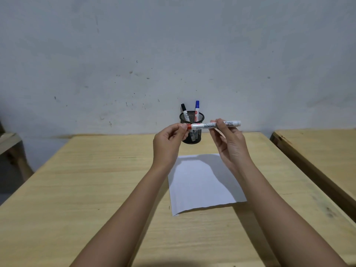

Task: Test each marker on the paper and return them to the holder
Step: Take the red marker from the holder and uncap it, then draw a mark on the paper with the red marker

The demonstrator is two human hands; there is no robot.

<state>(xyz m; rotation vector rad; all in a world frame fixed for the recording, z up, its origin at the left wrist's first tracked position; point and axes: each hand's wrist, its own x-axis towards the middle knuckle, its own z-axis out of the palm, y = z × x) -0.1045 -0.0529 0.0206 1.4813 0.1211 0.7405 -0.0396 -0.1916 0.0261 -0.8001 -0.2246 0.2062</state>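
Observation:
I hold a white board marker with a red cap (pixel 202 125) level in the air, just in front of the holder. My left hand (pixel 169 143) pinches the red cap at the marker's left end. My right hand (pixel 229 143) grips the white barrel near its middle. Behind the marker stands a black mesh holder (pixel 194 117) with a black-capped marker (pixel 184 110) and a blue-capped marker (pixel 196 108) upright in it. A blank white sheet of paper (pixel 202 184) lies flat on the wooden table (pixel 96 180), below and between my forearms.
The holder stands near the table's far edge, close to a scuffed grey wall (pixel 173 54). A second wooden table (pixel 317 147) sits to the right across a narrow gap. Part of a wooden piece of furniture (pixel 9 145) shows at the left edge.

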